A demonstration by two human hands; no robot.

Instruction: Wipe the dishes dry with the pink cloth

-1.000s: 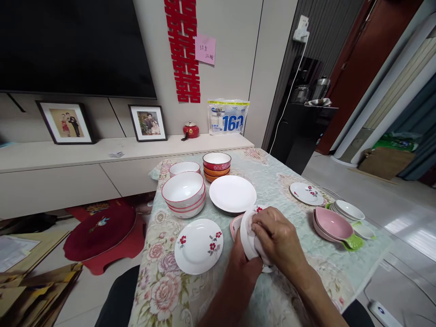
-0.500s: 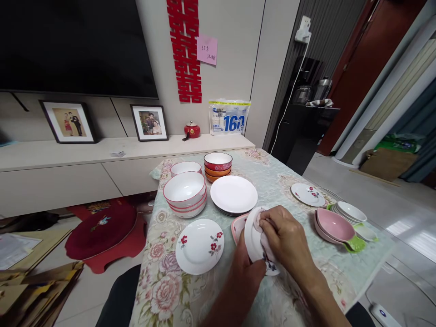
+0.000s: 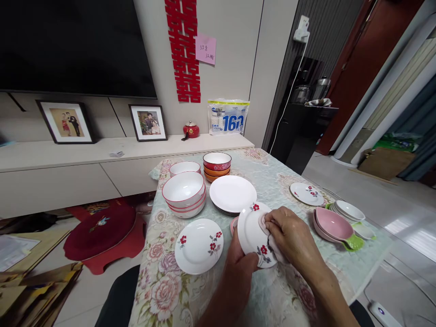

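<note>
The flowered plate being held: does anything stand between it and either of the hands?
For the left hand, nothing visible does; it grips the flowered plate directly at its edge. Between the right hand and the plate's face there is a pale cloth.

Held plate (image 3: 250, 232): smooth, glossy, ceramic-looking | cloth (image 3: 278, 251): matt, soft-looking fabric | desk cover (image 3: 269, 181): matt, quilted-looking fabric | white bowls (image 3: 184, 188): glossy, smooth | bag (image 3: 228, 119): shiny, crinkled, see-through plastic | stool cushion (image 3: 100, 231): matt, plush-looking | pink note (image 3: 205, 50): matt paper | floor (image 3: 391, 218): smooth, glossy tile
</note>
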